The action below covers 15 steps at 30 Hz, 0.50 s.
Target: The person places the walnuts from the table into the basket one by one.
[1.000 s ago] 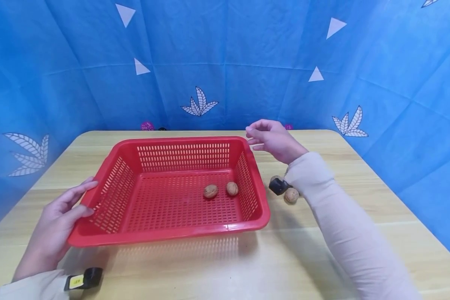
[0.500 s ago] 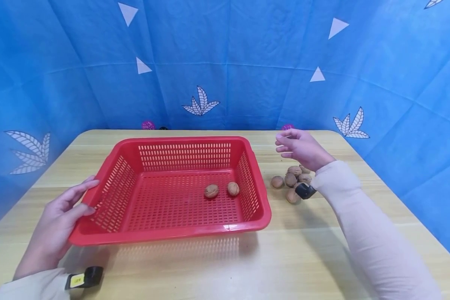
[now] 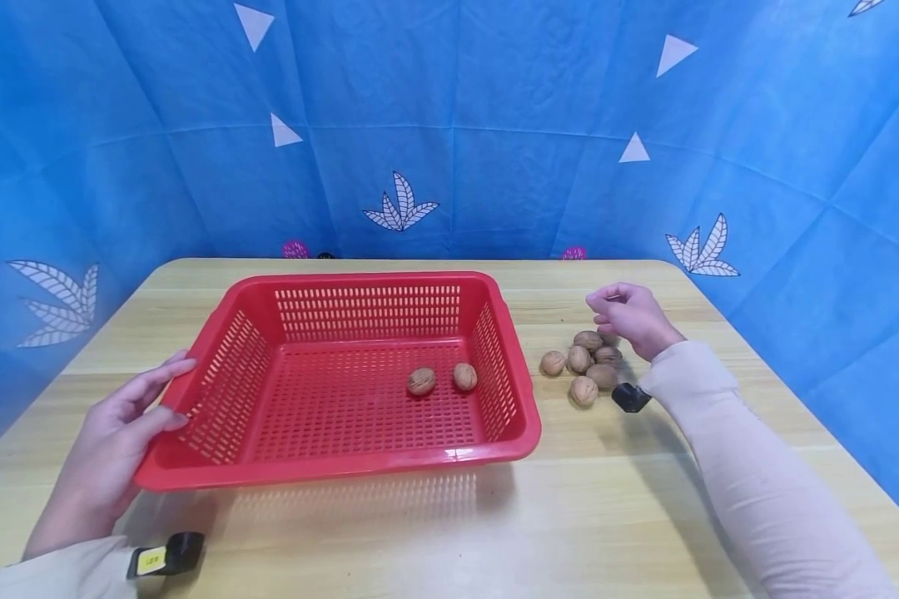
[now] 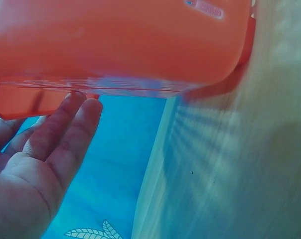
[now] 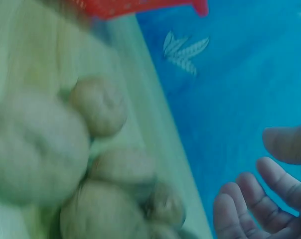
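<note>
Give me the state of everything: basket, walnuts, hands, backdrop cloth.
Red basket, open-topped, held by one side
Two walnuts, in shell, apart, in basket
Other walnuts, in shell, clustered on table
Left hand, gripping the basket
Right hand, empty, fingers loosely bent
Blue cloth, hanging, creased

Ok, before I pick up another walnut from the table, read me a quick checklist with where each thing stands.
1. Left hand holding the red basket by its left end: ok.
2. Right hand free: ok, the right wrist view shows nothing in its fingers.
3. Right hand gripping one of the loose walnuts: not ok, not yet.
4. Walnuts inside lying on the basket's floor: ok, two there.
5. Full count of loose walnuts: cannot tell, the right hand may hide some.
</note>
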Tool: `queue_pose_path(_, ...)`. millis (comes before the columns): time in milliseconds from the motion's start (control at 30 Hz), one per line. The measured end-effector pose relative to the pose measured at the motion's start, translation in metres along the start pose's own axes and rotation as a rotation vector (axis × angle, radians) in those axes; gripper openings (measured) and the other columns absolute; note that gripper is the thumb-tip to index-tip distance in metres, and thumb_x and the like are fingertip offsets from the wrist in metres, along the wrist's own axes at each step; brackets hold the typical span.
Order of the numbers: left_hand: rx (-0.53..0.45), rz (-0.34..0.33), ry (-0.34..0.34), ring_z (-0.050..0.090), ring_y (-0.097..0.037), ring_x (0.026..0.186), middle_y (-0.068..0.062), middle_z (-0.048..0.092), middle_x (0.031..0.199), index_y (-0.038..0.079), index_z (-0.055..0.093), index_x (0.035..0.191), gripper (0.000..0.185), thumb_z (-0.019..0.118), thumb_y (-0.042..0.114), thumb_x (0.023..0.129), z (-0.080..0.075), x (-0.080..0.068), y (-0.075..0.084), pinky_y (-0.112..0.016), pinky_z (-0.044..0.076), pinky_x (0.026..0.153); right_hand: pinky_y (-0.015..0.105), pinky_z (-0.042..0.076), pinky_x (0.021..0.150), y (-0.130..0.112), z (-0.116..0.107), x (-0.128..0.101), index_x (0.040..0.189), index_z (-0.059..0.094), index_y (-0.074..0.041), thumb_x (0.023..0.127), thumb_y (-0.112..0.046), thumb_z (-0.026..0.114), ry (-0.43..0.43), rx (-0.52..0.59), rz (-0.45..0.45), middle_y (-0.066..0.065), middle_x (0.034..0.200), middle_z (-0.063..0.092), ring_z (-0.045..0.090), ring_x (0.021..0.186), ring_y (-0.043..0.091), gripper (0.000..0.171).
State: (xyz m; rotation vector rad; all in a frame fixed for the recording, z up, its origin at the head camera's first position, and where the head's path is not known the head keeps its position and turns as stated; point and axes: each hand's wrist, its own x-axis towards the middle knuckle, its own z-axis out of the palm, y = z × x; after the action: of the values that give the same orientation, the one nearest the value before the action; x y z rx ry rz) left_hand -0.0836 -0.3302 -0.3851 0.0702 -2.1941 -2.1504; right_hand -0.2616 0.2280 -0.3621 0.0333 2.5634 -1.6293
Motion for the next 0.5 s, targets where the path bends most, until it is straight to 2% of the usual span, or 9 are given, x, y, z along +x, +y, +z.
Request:
queue_pose_path(167,-0.009,0.015,-0.006,0.061,0.001,0.099,0.010,0.021,0.158,0.025,0.040,0.149,0.059,0.056,0.005,0.097,-0.001,0.000,0.000,-0.030,0.058,0.068,0.031,0.055,0.081,0.017,-0.007,0.000,0.116,0.051,0.007,0.097,-0.022,0.059,0.095,-0.114,-0.018,0.014,0.105,0.054,0.063,0.082,0.016,0.035)
queue_pose_path(233,-0.005,0.017,-0.006,0.061,0.001,0.099,0.010,0.022,0.157,0.025,0.040,0.149,0.059,0.057,0.005,0.097,-0.001,0.000,0.000,-0.030,0.058,0.068,0.030,0.051,0.080,0.023,-0.009,0.000,0.116,0.052,0.006,0.096,-0.024,0.059,0.139,-0.184,-0.007,0.014,0.106,0.055,0.061,0.087,0.020,0.036)
queue_pose_path(300,-0.005,0.021,-0.009,0.062,0.000,0.099,0.010,0.022,0.157,0.024,0.040,0.149,0.058,0.057,0.005,0.097,-0.001,0.000,0.000,-0.031,0.058,0.068,0.033,0.047,0.083,0.029,-0.012,-0.001,0.118,0.052,0.004,0.096,-0.028,0.059,0.166,-0.240,0.017,0.017,0.110,0.056,0.058,0.095,0.027,0.039)
queue_pose_path(400,-0.008,0.023,-0.011,0.062,0.000,0.099,0.010,0.023,0.157,0.024,0.041,0.149,0.058,0.057,0.005,0.097,0.000,0.000,0.000,-0.031,0.058,0.068,0.036,0.045,0.083,0.038,-0.015,-0.001,0.121,0.050,0.004,0.095,-0.029,0.059,0.169,-0.265,0.064,0.020,0.115,0.054,0.055,0.097,0.031,0.043)
queue_pose_path(500,-0.013,0.024,-0.011,0.062,0.000,0.100,0.010,0.022,0.157,0.024,0.040,0.149,0.058,0.057,0.005,0.097,0.000,-0.001,0.000,-0.031,0.058,0.068,0.036,0.045,0.081,0.045,-0.019,0.001,0.127,0.047,0.005,0.095,-0.031,0.060,0.124,-0.261,0.106,0.021,0.114,0.052,0.055,0.092,0.028,0.051)
